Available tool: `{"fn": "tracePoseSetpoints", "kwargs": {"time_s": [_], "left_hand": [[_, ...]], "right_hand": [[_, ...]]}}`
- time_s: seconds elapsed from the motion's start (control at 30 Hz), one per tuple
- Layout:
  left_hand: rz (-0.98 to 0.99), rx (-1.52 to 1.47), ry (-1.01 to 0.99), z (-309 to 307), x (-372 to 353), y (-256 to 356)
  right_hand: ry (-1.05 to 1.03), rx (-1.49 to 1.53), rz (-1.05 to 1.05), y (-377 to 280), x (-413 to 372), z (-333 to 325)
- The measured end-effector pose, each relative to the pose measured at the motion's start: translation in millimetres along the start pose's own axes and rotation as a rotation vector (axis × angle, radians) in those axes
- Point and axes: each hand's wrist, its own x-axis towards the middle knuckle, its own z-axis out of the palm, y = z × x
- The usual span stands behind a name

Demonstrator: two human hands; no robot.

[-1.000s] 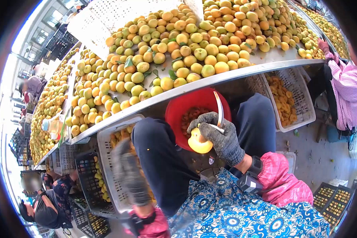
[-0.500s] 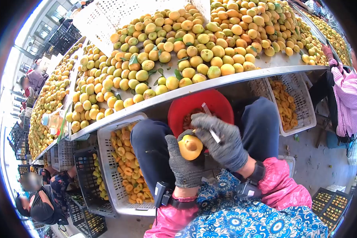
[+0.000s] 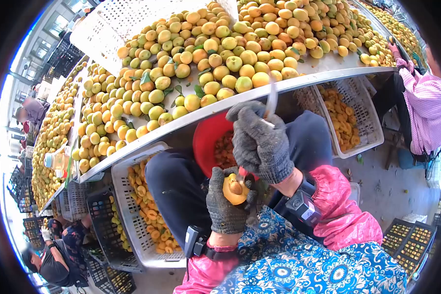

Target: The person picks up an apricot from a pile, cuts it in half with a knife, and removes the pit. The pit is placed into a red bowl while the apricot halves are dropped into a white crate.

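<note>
A worker's gloved left hand point(image 3: 225, 210) curls around a cut fruit point(image 3: 235, 189), its stone showing, on the near side of a red bucket point(image 3: 202, 142). The gloved right hand point(image 3: 263, 144), just farther off and to the right, clamps a knife point(image 3: 272, 100), blade pointing away. Whole fruit point(image 3: 234, 63) crowd the far table point(image 3: 323, 67); white crates point(image 3: 126, 220) of fruit pieces point(image 3: 154, 213) stand left and right.
</note>
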Motion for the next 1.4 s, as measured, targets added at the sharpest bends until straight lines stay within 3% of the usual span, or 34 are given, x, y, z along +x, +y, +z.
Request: {"fn": "tracePoseSetpoints", "kwargs": {"time_s": [0.07,0.2,0.27,0.3,0.37,0.4,0.47,0.57,0.6,0.63,0.7,0.73,0.8,0.93,1.0,1.03,1.1,1.13,1.2,1.23,1.3,1.4], "left_hand": [[0.093,0.091,0.114,2,7,-1],[0.031,0.156,0.147,10,11,2],[0.461,0.858,0.046,18,15,-3],[0.456,0.862,0.039,16,22,-5],[0.851,1.301,0.014,3,39,-9],[0.847,1.305,0.005,0,45,-9],[0.655,0.977,-0.084,-4,55,-8],[0.729,1.091,-0.126,8,63,2],[0.497,0.874,-0.095,17,57,6],[0.490,0.877,-0.100,16,58,4],[1.168,1.461,-0.150,13,64,2],[1.165,1.465,-0.155,13,63,0],[0.872,1.355,-0.057,15,60,-9],[0.679,1.164,-0.006,29,54,-16],[0.270,0.435,0.117,22,57,-21],[0.266,0.438,0.118,21,56,-20],[0.139,0.153,0.045,23,55,-18],[0.138,0.154,0.043,20,57,-25],[0.834,1.236,0.241,15,60,-42],[0.834,1.236,0.239,15,60,-40],[0.030,-0.204,-0.026,18,60,-31],[-0.008,-0.046,-0.040,14,53,-35]], "right_hand": [[0.036,0.004,0.002,6,3,-3],[0.102,0.028,0.020,8,10,-12],[0.148,-0.015,0.025,6,13,-12],[0.156,-0.013,0.020,5,15,-13],[0.248,-0.021,0.113,8,23,-19],[0.257,-0.011,0.141,12,26,-26],[0.260,0.029,0.138,15,32,-34],[0.254,0.093,0.126,12,37,-39],[0.229,0.133,0.144,11,39,-42],[0.203,0.171,0.164,11,42,-44],[0.196,0.209,0.195,11,46,-48],[0.193,0.240,0.207,12,48,-50],[0.195,0.272,0.217,13,50,-53],[0.236,0.295,0.143,13,49,-50],[0.265,0.309,0.121,13,49,-46],[0.282,0.312,0.100,14,50,-45],[0.302,0.314,0.078,15,51,-45],[0.320,0.314,0.055,17,53,-46],[0.338,0.315,0.030,21,55,-48],[0.376,0.311,0.014,22,55,-49],[0.413,0.305,-0.005,22,57,-47],[0.400,0.107,-0.231,17,61,-42]]}}
